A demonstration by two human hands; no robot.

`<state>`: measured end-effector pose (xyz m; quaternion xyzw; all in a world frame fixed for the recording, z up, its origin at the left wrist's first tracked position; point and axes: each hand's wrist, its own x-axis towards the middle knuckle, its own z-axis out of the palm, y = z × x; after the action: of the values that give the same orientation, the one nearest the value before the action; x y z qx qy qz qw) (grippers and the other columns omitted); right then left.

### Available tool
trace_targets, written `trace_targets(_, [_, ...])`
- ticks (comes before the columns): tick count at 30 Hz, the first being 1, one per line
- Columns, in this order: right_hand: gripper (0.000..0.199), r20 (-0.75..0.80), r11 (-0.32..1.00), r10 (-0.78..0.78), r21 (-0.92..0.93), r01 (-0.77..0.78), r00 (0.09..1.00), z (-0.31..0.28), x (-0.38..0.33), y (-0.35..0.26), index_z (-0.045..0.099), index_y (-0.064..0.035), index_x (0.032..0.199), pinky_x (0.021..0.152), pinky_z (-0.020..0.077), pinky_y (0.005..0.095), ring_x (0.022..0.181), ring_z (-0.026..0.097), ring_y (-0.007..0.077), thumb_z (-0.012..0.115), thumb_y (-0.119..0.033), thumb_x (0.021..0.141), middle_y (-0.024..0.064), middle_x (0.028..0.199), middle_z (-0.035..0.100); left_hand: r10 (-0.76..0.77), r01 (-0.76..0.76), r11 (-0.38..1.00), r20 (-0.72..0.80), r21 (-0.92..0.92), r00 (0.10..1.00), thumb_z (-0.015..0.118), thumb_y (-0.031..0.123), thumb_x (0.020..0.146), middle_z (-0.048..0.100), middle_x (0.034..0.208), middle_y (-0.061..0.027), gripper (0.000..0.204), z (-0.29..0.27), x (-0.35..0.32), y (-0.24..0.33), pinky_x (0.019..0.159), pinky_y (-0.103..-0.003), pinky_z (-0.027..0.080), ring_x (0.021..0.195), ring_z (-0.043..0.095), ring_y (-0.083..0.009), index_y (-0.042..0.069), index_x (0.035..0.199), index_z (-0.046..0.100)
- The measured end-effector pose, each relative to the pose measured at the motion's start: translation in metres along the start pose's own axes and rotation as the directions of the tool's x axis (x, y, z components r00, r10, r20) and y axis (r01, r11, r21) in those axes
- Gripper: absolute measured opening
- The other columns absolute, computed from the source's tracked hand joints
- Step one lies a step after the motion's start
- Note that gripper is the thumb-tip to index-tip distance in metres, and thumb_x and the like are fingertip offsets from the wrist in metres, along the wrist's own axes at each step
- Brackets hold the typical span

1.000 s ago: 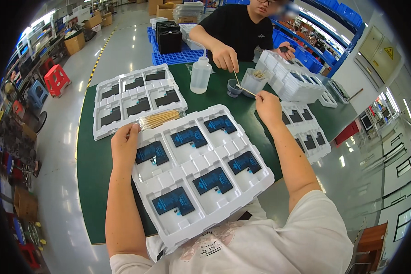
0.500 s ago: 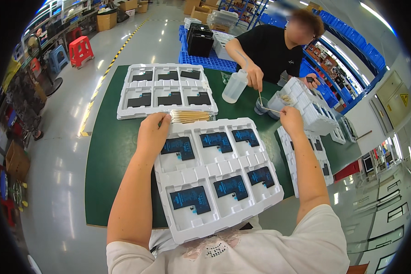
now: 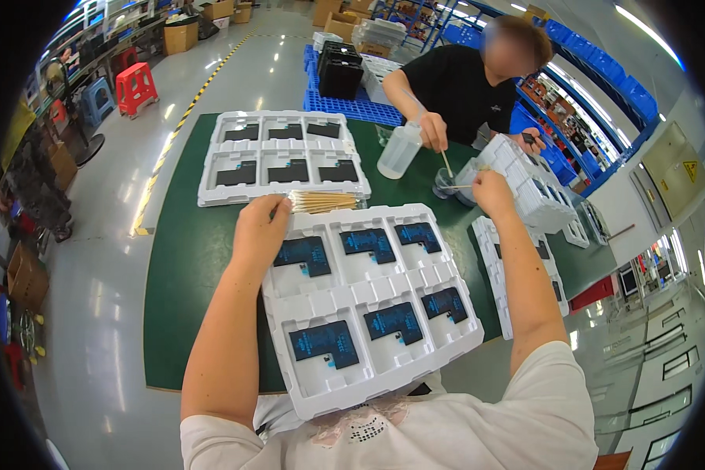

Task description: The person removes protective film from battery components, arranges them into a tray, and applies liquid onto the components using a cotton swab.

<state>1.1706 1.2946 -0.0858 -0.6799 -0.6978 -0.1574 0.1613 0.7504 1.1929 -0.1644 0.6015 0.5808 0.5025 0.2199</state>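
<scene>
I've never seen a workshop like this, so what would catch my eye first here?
Probably the white moulded tray near the bottom centre, holding six dark blue flat parts, with the left hand on its far left corner. Beyond it the right hand reaches toward a small cup, while a co-worker in black works opposite.

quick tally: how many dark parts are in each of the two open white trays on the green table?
Near tray, left hand on its far-left corner: 6 dark blue parts, one per pocket
Far tray: 6 black parts, one per pocket
Total: 12 parts in 2 trays
The right hand is over by the stacked trays; parts there not counted.
</scene>
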Motion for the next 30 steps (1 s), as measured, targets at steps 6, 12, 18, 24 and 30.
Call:
trace_targets(6, [0.023, -0.071, 0.969, -0.183, 0.154, 0.192, 0.981, 0.024, 0.006, 0.074, 0.06, 0.0039, 0.087, 0.062, 0.043, 0.0472, 0.07, 0.057, 0.0385, 0.055, -0.012, 0.072, 0.023, 0.076, 0.059, 0.007, -0.007, 1.0, 0.033, 0.003, 0.999, 0.057, 0.012, 0.083, 0.065, 0.088, -0.0217, 0.017, 0.015, 0.0, -0.009, 0.074, -0.041, 0.048, 0.083, 0.063, -0.0332, -0.001, 0.091, 0.064])
trace_targets(12, [0.012, -0.007, 0.982, -0.08, 0.17, 0.08, 0.997, 0.017, 0.014, 0.068, 0.057, 0.0039, 0.075, 0.063, 0.0442, 0.0447, 0.071, 0.058, 0.0369, 0.059, -0.007, 0.071, 0.0212, 0.075, 0.06, 0.101, -0.105, 0.994, -0.101, -0.036, 0.99, 0.056, 0.016, 0.083, 0.059, 0.077, -0.0217, 0.021, 0.014, -0.006, -0.006, 0.068, -0.045, 0.045, 0.075, 0.057, -0.0393, -0.003, 0.075, 0.06])
trace_targets(18, [0.013, -0.194, 0.97, -0.113, 0.19, 0.15, 0.974, 0.038, 0.02, 0.093, 0.052, 0.0025, 0.068, 0.052, 0.0397, 0.0388, 0.054, 0.053, 0.0245, 0.062, -0.004, 0.072, 0.0131, 0.058, 0.05, 0.092, -0.094, 0.996, -0.105, -0.01, 0.99, 0.056, 0.017, 0.085, 0.058, 0.076, -0.0219, 0.023, 0.015, -0.002, 0.0, 0.068, -0.045, 0.045, 0.075, 0.056, -0.0396, -0.004, 0.074, 0.059])
trace_targets(24, [0.009, 0.156, 0.896, 0.159, 0.392, -0.209, 0.975, 0.031, 0.001, 0.077, 0.052, -0.0004, 0.069, 0.042, 0.0367, 0.033, 0.045, 0.049, 0.0171, 0.06, -0.003, 0.073, 0.0078, 0.056, 0.048, 0.094, -0.095, 0.995, -0.117, 0.0, 0.989, 0.056, 0.017, 0.084, 0.059, 0.076, -0.0215, 0.024, 0.012, -0.008, -0.008, 0.068, -0.046, 0.045, 0.075, 0.056, -0.0394, -0.003, 0.072, 0.058])
trace_targets(30, [0.012, -0.113, 0.964, -0.214, 0.139, 0.229, 0.97, 0.045, -0.015, 0.156, 0.059, 0.0009, 0.07, 0.049, 0.0423, 0.0405, 0.051, 0.056, 0.0267, 0.062, -0.011, 0.072, 0.0154, 0.059, 0.058, 0.036, -0.037, 0.999, -0.028, -0.017, 0.999, 0.056, 0.012, 0.081, 0.063, 0.082, -0.0212, 0.015, 0.024, 0.003, 0.003, 0.071, -0.043, 0.048, 0.079, 0.06, -0.0384, 0.0, 0.081, 0.065])
